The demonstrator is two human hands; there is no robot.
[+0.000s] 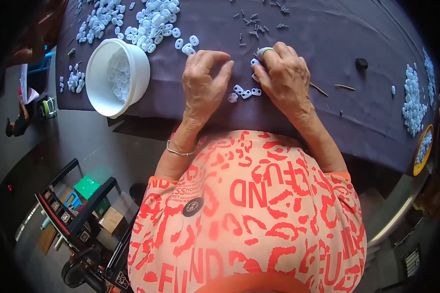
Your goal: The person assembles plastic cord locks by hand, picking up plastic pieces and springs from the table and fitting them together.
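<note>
My left hand [204,80] rests on the dark cloth-covered table [327,34], fingers curled, holding nothing that I can see. My right hand [283,73] lies beside it, its fingertips pinching a small white plastic piece [254,62]; a pale green band wraps one fingertip. A few more small white plastic pieces [244,92] lie on the cloth between and just below the two hands.
A white bowl [139,63] with white pieces stands at the left table edge. A heap of white pieces [151,22] lies behind it; small dark screws [253,22] are scattered farther back. More white pieces [413,97] and a yellow dish [418,161] sit at the right.
</note>
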